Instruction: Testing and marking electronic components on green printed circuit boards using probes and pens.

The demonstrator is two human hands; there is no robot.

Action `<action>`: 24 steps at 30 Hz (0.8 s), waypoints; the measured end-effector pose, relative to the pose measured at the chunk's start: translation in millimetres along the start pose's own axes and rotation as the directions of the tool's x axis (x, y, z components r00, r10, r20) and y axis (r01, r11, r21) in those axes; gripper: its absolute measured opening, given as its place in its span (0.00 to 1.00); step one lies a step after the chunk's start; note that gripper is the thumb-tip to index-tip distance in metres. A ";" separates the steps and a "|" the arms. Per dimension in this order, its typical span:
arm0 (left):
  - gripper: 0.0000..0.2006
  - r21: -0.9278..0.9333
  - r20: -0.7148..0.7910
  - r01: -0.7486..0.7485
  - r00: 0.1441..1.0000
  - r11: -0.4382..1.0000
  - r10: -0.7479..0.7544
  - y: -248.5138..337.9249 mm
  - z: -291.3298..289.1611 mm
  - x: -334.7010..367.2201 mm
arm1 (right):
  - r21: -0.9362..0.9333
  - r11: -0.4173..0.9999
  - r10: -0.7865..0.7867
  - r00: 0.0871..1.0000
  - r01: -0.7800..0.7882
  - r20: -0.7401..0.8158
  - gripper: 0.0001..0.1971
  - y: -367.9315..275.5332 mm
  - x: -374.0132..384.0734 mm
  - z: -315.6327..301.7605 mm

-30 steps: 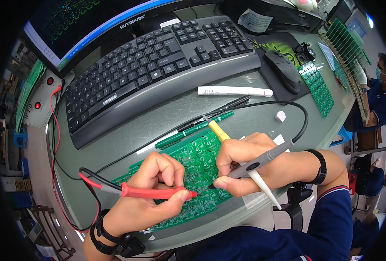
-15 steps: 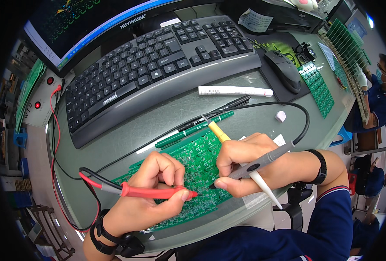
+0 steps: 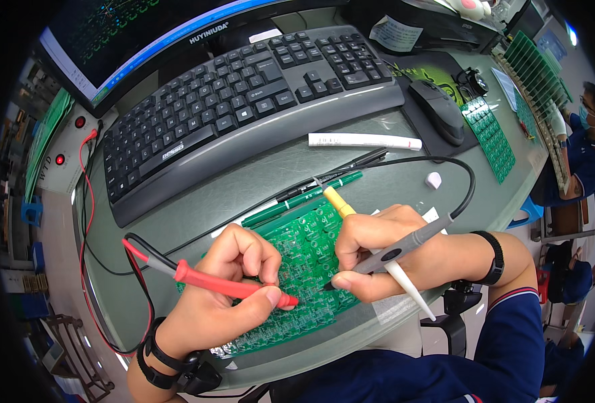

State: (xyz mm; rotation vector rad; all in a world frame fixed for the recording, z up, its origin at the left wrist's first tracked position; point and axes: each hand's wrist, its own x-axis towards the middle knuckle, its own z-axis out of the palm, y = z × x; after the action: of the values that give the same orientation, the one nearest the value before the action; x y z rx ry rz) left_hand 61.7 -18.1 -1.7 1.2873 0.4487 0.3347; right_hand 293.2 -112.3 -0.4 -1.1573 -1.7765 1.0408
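My left hand (image 3: pixel 227 289) pinches a red test probe (image 3: pixel 217 283) between thumb and fingers. Its tip points down at a green circuit board panel (image 3: pixel 307 252) lying on the table, though I cannot tell whether it touches. In my right hand (image 3: pixel 378 238) is a grey-black test probe (image 3: pixel 405 250), its dark tip over the same panel, close to the right of the red one. That hand also holds a slim pen-like tool (image 3: pixel 339 203) with a yellow collar and a white tapered end, slanting away from the board. Part of the panel is hidden under my hands.
Beyond the panel lie a green marker (image 3: pixel 284 208), dark pens and a white tube (image 3: pixel 364 141). A black keyboard (image 3: pixel 243 114), a mouse (image 3: pixel 437 111) and a monitor stand farther back. More boards (image 3: pixel 488 138) lie right. Probe cables loop across the table; another person sits at far right.
My left hand and the red probe have shifted slightly; the probe slants more steeply and its tip sits a little lower and to the left. My right hand is nearly still.
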 end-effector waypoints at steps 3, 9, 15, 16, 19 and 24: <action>0.15 0.023 0.011 -0.002 1.000 1.000 0.002 0.6 1.6 -0.5 | 0.007 1.000 0.017 1.000 -0.017 0.007 0.11 -0.4 0.2 -0.2; 0.15 0.006 -0.027 0.027 0.999 1.000 -0.027 -1.1 3.8 -0.1 | 0.004 1.000 0.013 1.000 -0.013 0.006 0.11 -0.6 0.7 -0.4; 0.15 0.015 -0.024 0.016 1.000 1.000 -0.015 -2.9 4.0 -0.4 | 0.003 1.000 0.017 1.000 -0.017 0.008 0.11 -0.9 0.7 -0.8; 0.15 0.012 -0.034 0.024 0.999 1.000 -0.024 -3.2 4.0 -0.6 | 0.003 1.000 0.017 1.000 -0.017 0.008 0.11 -0.9 0.6 -0.8; 0.16 0.044 -0.019 0.002 1.000 0.999 -0.001 -4.8 3.2 0.8 | 0.006 1.000 0.020 1.000 -0.020 0.010 0.10 -0.4 0.4 -0.8; 0.16 0.054 -0.017 -0.004 1.000 0.999 0.005 -4.5 4.6 -0.1 | 0.004 1.000 -0.004 1.000 0.004 -0.001 0.10 0.3 0.6 -0.1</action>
State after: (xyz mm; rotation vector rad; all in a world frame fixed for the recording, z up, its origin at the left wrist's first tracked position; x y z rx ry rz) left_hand 63.8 -23.2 -5.1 1.3387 0.4722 0.3393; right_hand 293.2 -111.6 -0.5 -1.1509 -1.7746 1.0410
